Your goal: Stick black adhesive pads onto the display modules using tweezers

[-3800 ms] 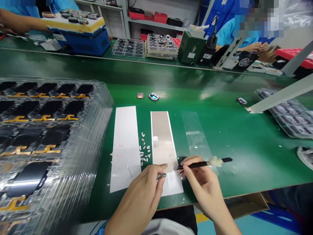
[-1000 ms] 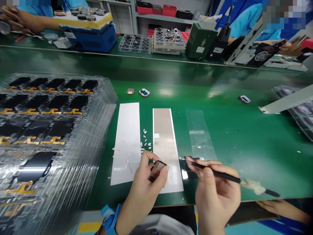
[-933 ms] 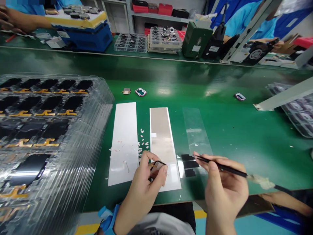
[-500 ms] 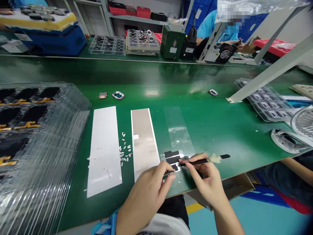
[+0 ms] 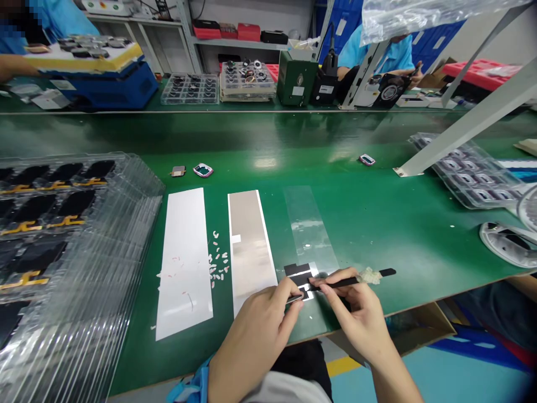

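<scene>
My left hand (image 5: 262, 319) pinches a small, thin, dark-edged piece (image 5: 295, 299) between thumb and forefinger, just above the bench's near edge. In my right hand (image 5: 361, 313) is a pair of black tweezers (image 5: 388, 272), held like a pen, with a pale crumpled wad (image 5: 369, 275) around the shaft. The tweezers' tip points left toward the small piece, close to my left fingertips; whether they touch is too small to tell. Beneath both hands' fingertips lie black rectangular stickers (image 5: 298, 270) on a clear film strip (image 5: 312, 224).
A beige-faced sheet (image 5: 249, 246) and a white sheet (image 5: 184, 263) lie to the left, with white scraps (image 5: 218, 268) between them. Stacked clear trays (image 5: 138, 224) fill the left side. A slanted white post (image 5: 461, 123) and a parts tray (image 5: 465, 168) stand right. Co-workers sit across.
The view has shifted slightly, so the bench things appear a little lower. Both hands keep nearly the same pose, with the tweezers still near the small piece.
</scene>
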Motion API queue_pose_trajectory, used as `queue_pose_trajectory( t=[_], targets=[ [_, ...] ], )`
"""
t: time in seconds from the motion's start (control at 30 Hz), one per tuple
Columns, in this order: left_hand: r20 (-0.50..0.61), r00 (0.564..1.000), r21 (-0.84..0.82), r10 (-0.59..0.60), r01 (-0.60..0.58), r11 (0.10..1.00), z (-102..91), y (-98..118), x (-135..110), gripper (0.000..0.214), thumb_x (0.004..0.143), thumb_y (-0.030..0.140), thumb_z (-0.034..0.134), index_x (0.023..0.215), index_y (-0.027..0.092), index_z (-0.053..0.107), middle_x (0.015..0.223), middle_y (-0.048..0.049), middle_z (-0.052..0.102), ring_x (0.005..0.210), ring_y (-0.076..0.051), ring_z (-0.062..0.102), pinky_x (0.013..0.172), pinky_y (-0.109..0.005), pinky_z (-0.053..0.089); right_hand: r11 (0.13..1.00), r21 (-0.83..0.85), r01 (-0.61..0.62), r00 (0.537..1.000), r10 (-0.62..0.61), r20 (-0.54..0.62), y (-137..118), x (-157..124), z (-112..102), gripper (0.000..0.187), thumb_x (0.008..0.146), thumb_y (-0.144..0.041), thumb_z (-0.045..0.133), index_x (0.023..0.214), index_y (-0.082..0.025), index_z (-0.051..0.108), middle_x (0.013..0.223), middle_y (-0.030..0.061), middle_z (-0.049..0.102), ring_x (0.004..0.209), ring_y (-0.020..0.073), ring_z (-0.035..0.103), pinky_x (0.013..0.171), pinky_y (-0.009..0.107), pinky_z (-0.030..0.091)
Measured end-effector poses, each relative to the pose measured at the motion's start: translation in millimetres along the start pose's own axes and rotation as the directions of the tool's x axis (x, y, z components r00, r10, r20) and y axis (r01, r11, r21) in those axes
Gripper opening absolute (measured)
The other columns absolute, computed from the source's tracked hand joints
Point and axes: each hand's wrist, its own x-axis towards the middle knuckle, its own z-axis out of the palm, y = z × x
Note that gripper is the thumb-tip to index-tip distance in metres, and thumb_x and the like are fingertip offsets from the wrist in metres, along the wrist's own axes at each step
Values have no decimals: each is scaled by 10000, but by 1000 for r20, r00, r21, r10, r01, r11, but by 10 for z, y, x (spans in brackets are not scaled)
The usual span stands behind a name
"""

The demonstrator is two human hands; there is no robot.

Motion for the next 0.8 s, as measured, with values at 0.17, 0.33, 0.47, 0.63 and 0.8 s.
queue_pose_trajectory(
  t=[0.17,0.33,0.47,0.63,0.8],
  targets=[
    [-14,1000,3,-14,14,1000,20,-24,18,59,1009,247,480,992,250,536,886,-7,726,622,-191,652,593,-266,432,999,38,-2,1000,2,-9,26,-14,4,81,916,-143,651,917,-209,605,972,25,651,882,199,774,817,316,652],
    [-50,998,15,-28,29,999,62,-54,47,53,975,204,521,960,246,550,827,30,706,568,-152,607,575,-242,412,998,57,-31,999,32,-10,5,15,-8,81,937,-152,629,957,-229,621,960,8,621,873,177,775,802,269,650],
    [-75,997,-44,-33,30,999,71,-75,61,91,935,160,565,948,241,606,857,29,729,650,-151,650,590,-226,426,994,106,6,997,2,-80,-75,44,-8,98,922,-133,643,953,-226,639,906,0,607,832,179,778,757,265,662],
    [-114,993,-227,-26,-1,974,10,-55,35,156,965,229,564,1017,261,707,888,23,750,753,-158,678,676,-224,483,964,213,160,978,-126,-164,-302,17,158,163,935,-62,588,972,-219,609,869,25,673,874,195,769,740,312,674],
    [-218,974,-272,54,-114,955,-42,-49,11,198,982,221,538,983,213,736,835,-3,712,747,-151,647,734,-232,500,910,254,327,939,-282,-199,-461,10,482,247,923,13,541,1031,-206,576,930,41,706,953,200,750,819,384,670]
  ],
)
